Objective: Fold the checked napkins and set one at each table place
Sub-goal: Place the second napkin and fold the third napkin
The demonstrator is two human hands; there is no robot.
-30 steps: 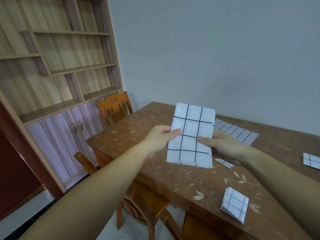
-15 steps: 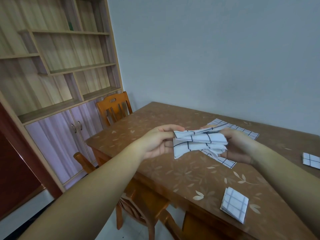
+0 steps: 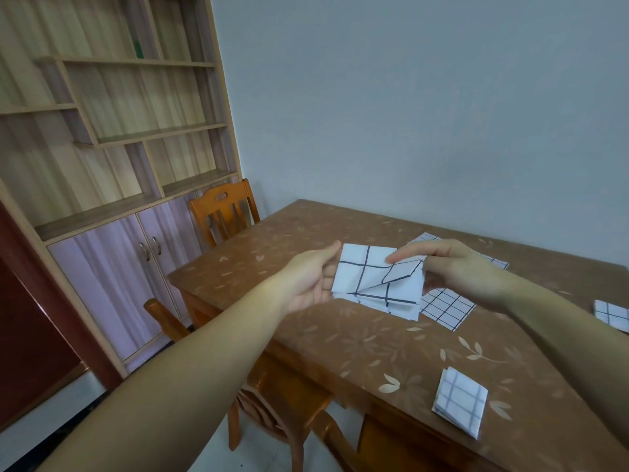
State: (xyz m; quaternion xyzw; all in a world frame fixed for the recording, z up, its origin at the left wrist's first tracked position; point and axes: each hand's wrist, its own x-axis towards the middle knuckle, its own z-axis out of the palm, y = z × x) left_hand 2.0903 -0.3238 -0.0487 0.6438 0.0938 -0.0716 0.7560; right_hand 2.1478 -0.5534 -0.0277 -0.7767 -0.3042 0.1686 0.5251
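A white napkin with black checks [image 3: 374, 281] is folded into a small rectangle and held in the air over the brown table [image 3: 340, 338]. My left hand [image 3: 313, 281] grips its left edge, thumb on top. My right hand [image 3: 452, 270] holds its right edge, with the forefinger laid across the top fold. Below it an unfolded checked napkin [image 3: 446, 304] lies flat on the table. A folded napkin [image 3: 461, 400] sits near the table's front edge, and another folded napkin [image 3: 612, 313] lies at the far right.
One wooden chair [image 3: 223, 209] stands at the table's far left end, and a second chair [image 3: 269, 403] is tucked under the near side. A shelf unit with cupboard doors [image 3: 112, 165] fills the left wall. A grey wall is behind the table.
The napkin went from an upright long strip to a doubled-over bundle, and is now a smaller flat rectangle between both hands, lowered slightly toward the table.
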